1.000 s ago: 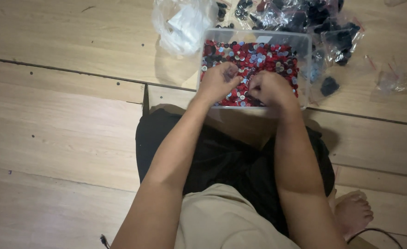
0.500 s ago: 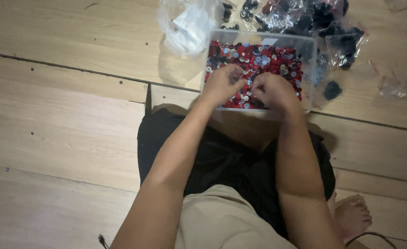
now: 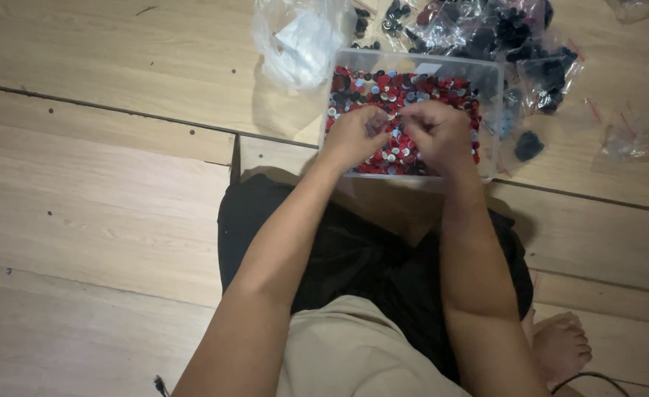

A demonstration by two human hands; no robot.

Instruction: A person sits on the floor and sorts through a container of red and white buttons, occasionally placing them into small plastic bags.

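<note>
Here the widest thing in view is the pale wooden floor (image 3: 104, 191), with the person seated on it in dark shorts (image 3: 383, 272) and a beige top (image 3: 354, 353), one bare foot (image 3: 560, 345) showing at the lower right. Beyond the knees sits a clear plastic tub (image 3: 490, 95), its long axis running left to right across the view, filled with small red, white and dark buttons (image 3: 391, 88). Behind and to the right of the tub lie clear bags of dark pieces (image 3: 501, 33); a crumpled clear bag (image 3: 299, 40) lies at its left rear corner, and a small empty-looking bag (image 3: 629, 140) sits well apart on the right.

Both hands are down inside the tub, over its near half. The left hand (image 3: 354, 136) and the right hand (image 3: 442, 132) are curled, fingertips turned toward each other and almost meeting above the middle of the buttons. Each grip looks nearly closed in a pinch, but whether either has a button between the fingers is too small to tell. The buttons lie directly under and just ahead of both hands, neither hand clearly nearer.
</note>
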